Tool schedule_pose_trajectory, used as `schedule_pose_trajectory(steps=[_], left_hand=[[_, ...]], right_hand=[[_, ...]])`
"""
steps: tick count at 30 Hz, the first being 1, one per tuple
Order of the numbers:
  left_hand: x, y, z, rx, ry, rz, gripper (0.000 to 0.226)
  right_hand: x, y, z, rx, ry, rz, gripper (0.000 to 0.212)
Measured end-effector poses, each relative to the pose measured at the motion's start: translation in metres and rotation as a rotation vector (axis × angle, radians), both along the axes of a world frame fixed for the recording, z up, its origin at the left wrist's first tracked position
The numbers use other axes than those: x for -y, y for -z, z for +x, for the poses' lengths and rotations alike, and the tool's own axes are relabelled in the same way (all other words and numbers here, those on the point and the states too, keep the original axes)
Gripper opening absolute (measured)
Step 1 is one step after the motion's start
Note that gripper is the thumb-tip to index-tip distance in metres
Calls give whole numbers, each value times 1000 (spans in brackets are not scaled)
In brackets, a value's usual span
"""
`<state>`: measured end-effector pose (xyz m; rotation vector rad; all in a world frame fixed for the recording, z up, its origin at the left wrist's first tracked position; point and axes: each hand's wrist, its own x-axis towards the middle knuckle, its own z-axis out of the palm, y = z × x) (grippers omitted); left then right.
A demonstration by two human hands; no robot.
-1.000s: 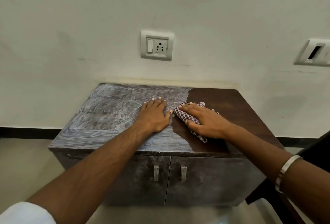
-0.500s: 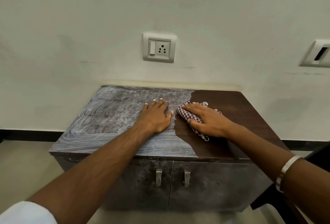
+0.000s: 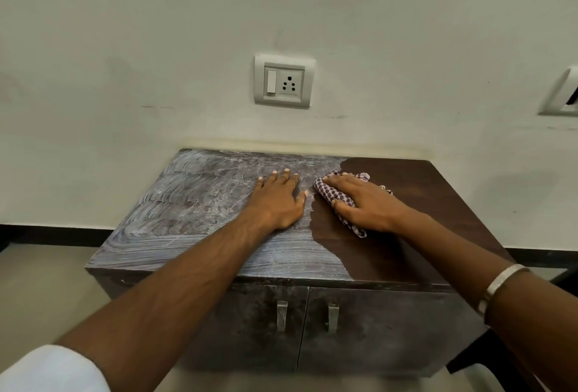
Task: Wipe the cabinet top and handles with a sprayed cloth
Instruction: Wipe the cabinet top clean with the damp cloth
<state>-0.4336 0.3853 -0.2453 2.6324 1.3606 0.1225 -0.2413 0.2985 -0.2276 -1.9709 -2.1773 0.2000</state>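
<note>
A low dark wooden cabinet stands against the wall. Its top (image 3: 194, 210) is grey with dust on the left two thirds, while the right part (image 3: 431, 191) is dark and clean. My right hand (image 3: 366, 204) presses a red-and-white checked cloth (image 3: 331, 193) flat on the top, right at the border between the dusty and clean areas. My left hand (image 3: 278, 201) lies flat on the dusty part just left of the cloth, fingers spread, holding nothing. Two metal handles, the left one (image 3: 281, 315) and the right one (image 3: 332, 316), hang on the dusty doors below.
A wall socket with a switch (image 3: 284, 80) sits above the cabinet. Another wall plate (image 3: 563, 94) is at the far right. A dark piece of furniture (image 3: 563, 276) stands close to the cabinet's right side. Pale floor (image 3: 37, 291) lies to the left.
My right hand with the cloth has shifted slightly toward the back of the top. My left hand stays flat in place. The view has dropped a little.
</note>
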Motion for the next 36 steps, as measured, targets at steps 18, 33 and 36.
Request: schedule_pose_trajectory(steps=[18,33,36], left_hand=[[-14,3,8,18,13,12,63],[-21,0,14,4,12,4,63],[-23,1,14,3,11,5,63]], right_hand=[[-3,-1,21,-34,-20,-41,58],[-21,-4,28,-42,24,-52,58],[-34,-9,29,-31,98,-50,58]])
